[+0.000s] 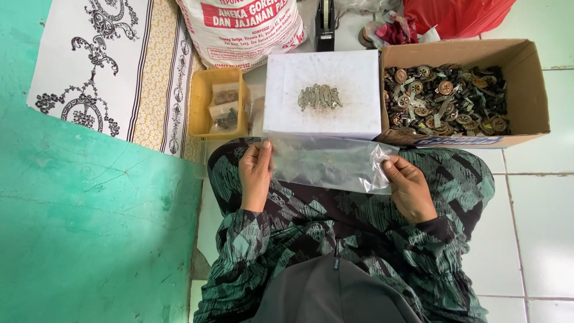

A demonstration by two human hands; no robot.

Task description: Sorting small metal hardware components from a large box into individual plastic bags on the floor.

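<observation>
step: I judge bag prep for packing | left hand [255, 174] and right hand [410, 188] each pinch an end of the clear plastic bag [329, 162], stretched over my lap | metal parts [320, 96] sit on white box [323, 90] | next: mouth needs opening

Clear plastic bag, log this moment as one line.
left hand: holds clear plastic bag | right hand: holds bag | ahead: white box, metal pieces

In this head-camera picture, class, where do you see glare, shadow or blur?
Head view: even, soft daylight, sharp throughout; pale glare on the clear plastic bag held between left hand and right hand; shadow deep inside the cardboard box; edges bend slightly.
</observation>
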